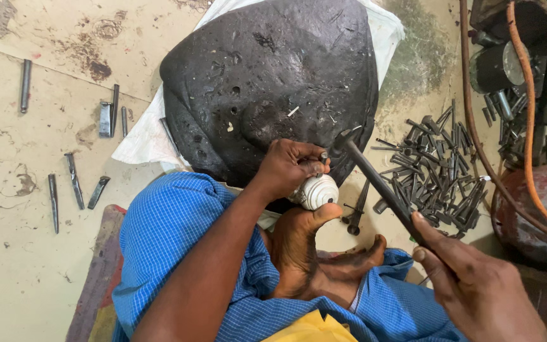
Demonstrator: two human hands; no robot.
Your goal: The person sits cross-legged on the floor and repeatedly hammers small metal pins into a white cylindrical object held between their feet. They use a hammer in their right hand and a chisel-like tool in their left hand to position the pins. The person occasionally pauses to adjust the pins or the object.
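Observation:
My left hand [288, 166] pinches a short metal punch [323, 156] upright against a white ribbed rounded piece [316, 190]. That piece rests at the edge of a big black pitch mound [267, 82] and is pressed from below by my bare foot [302, 247]. My right hand [470, 282] grips the dark handle of a small hammer [375, 180], whose head [345, 139] hovers just right of the punch top, close to it.
Several dark punches lie in a heap [435, 171] to the right. More loose punches [74, 180] and a flat metal block [105, 119] lie on the beige floor at left. An orange hose [530, 126] and a red cylinder [542, 209] stand at right.

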